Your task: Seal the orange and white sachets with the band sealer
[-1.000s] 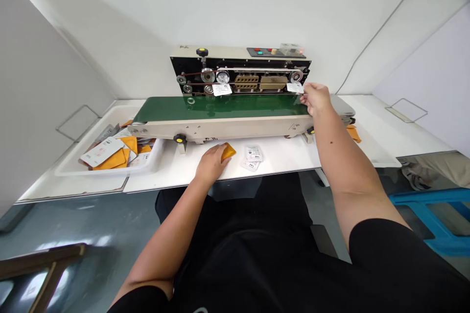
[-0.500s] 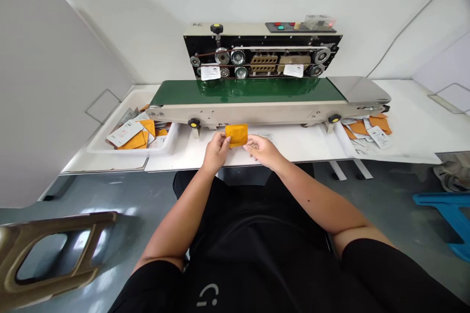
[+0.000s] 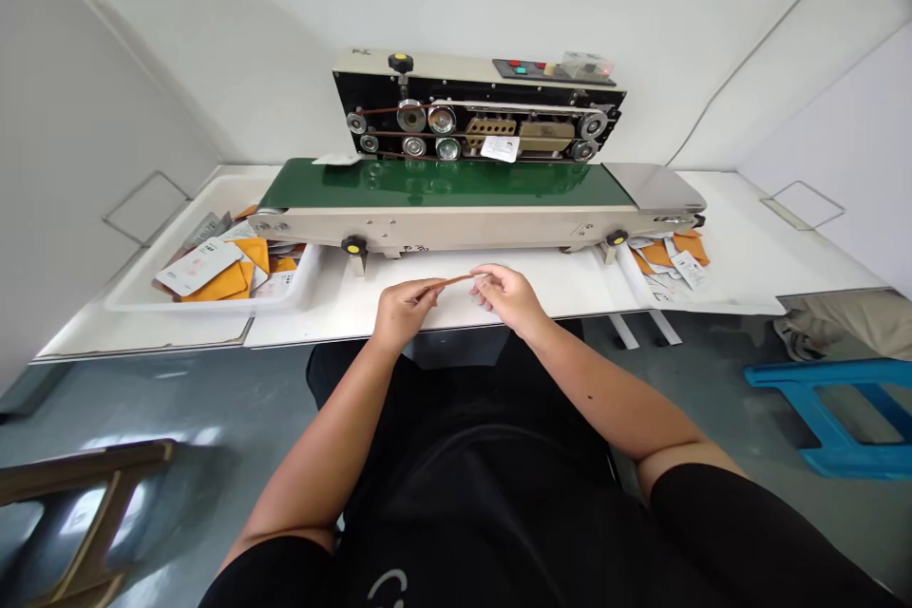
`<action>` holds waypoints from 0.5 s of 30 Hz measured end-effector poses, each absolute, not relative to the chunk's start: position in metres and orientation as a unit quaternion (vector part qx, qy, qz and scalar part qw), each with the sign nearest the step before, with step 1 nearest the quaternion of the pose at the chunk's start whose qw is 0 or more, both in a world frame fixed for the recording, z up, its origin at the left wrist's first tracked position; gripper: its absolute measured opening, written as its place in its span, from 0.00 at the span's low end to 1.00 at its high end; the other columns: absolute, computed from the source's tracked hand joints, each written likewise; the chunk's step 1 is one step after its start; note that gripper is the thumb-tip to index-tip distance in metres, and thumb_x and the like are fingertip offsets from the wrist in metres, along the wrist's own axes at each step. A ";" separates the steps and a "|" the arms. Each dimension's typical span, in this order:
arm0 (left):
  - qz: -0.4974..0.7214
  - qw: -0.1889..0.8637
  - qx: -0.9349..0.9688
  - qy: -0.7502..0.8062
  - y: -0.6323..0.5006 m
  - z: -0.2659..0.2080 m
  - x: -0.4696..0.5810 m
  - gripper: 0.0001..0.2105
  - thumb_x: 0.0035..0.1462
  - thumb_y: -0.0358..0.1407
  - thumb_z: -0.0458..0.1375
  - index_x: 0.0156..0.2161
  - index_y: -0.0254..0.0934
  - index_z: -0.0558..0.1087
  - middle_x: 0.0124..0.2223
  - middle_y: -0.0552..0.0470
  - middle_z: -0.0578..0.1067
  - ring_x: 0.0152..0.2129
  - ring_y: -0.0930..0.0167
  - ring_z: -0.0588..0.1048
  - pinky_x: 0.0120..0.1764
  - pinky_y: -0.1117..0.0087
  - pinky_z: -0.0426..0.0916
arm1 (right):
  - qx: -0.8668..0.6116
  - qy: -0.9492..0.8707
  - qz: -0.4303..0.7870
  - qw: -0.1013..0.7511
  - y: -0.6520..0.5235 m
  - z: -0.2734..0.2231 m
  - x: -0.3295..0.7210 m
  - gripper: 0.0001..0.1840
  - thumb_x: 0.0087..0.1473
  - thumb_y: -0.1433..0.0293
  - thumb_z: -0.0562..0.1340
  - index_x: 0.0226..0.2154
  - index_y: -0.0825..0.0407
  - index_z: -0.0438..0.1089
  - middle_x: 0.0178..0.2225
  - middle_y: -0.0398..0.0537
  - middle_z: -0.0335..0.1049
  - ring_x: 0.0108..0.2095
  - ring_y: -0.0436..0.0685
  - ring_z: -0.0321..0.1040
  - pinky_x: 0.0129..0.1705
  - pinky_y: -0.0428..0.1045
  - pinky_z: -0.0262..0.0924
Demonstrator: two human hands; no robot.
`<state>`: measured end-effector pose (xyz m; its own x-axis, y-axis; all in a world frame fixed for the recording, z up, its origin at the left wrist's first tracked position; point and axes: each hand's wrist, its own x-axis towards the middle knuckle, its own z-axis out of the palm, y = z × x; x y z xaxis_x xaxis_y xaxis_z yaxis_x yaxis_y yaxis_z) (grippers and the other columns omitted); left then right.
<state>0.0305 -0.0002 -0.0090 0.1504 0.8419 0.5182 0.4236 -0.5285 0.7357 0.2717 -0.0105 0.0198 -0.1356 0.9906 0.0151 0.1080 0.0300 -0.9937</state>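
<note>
An orange packet (image 3: 454, 281) is seen almost edge-on as a thin strip, above the white table in front of the sealing machine. Its left end is pinched between the thumb and fingers of my left hand (image 3: 405, 309). My right hand (image 3: 517, 299) has its fingers curled round the packet's right end. Behind both hands runs the machine's green conveyor belt (image 3: 456, 185). One white packet (image 3: 500, 148) stands against the rollers, and another white packet (image 3: 337, 159) lies tipped over at the belt's left end.
On the left, a white bin (image 3: 303, 290) contains several orange and white packets. More packets (image 3: 670, 256) lie in a container at the right, under the belt's end. A blue stool (image 3: 819, 408) and a brown stool (image 3: 106, 513) stand on the floor. Someone's leg (image 3: 855, 318) shows at far right.
The orange packet has turned from showing its broad face to edge-on. Both white packets have moved left along the belt, and the left one has tipped down. My view has shifted slightly.
</note>
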 end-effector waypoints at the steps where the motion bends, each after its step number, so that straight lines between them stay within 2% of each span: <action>1: 0.502 0.189 0.719 0.443 0.000 -0.011 0.031 0.11 0.68 0.38 0.60 0.47 0.40 0.85 0.37 0.50 0.85 0.32 0.67 0.83 0.39 0.67 0.79 | -0.484 -0.523 0.532 0.458 -0.012 0.018 0.268 0.28 0.60 0.44 0.65 0.47 0.51 0.77 0.34 0.51 0.79 0.29 0.53 0.73 0.29 0.47 0.68; 4: 0.511 0.104 0.736 0.432 0.002 -0.016 0.031 0.14 0.69 0.34 0.56 0.52 0.41 0.84 0.49 0.48 0.86 0.44 0.64 0.85 0.49 0.61 0.81 | -0.461 -0.449 0.630 0.434 -0.014 0.019 0.262 0.33 0.61 0.40 0.63 0.47 0.53 0.76 0.33 0.54 0.79 0.28 0.54 0.75 0.25 0.47 0.67; 6: 0.472 0.066 0.785 0.396 0.003 -0.018 0.032 0.16 0.70 0.33 0.54 0.55 0.42 0.82 0.52 0.48 0.85 0.48 0.63 0.84 0.53 0.59 0.80 | -0.451 -0.461 0.649 0.403 -0.015 0.022 0.261 0.30 0.57 0.46 0.70 0.49 0.53 0.76 0.35 0.53 0.80 0.26 0.53 0.75 0.24 0.46 0.67; 8: 0.428 0.048 0.824 0.369 0.002 -0.018 0.034 0.18 0.71 0.34 0.55 0.61 0.43 0.79 0.55 0.47 0.83 0.51 0.63 0.83 0.55 0.59 0.80 | -0.459 -0.495 0.619 0.402 -0.014 0.027 0.264 0.30 0.52 0.52 0.75 0.50 0.52 0.76 0.36 0.51 0.80 0.24 0.51 0.72 0.22 0.46 0.66; 11: 0.386 0.040 0.840 0.378 -0.002 -0.015 0.036 0.24 0.71 0.39 0.58 0.69 0.44 0.70 0.59 0.46 0.81 0.54 0.61 0.82 0.57 0.59 0.78 | -0.496 -0.548 0.508 0.442 -0.001 0.047 0.294 0.27 0.51 0.54 0.75 0.48 0.52 0.77 0.33 0.48 0.80 0.20 0.49 0.68 0.20 0.46 0.64; 15: 0.374 0.036 0.832 0.409 -0.007 -0.012 0.037 0.25 0.72 0.43 0.58 0.70 0.45 0.67 0.62 0.46 0.79 0.55 0.61 0.80 0.58 0.58 0.77 | -0.572 -0.537 0.214 0.582 0.048 0.103 0.383 0.15 0.56 0.62 0.72 0.43 0.53 0.78 0.28 0.42 0.75 0.18 0.46 0.65 0.19 0.42 0.59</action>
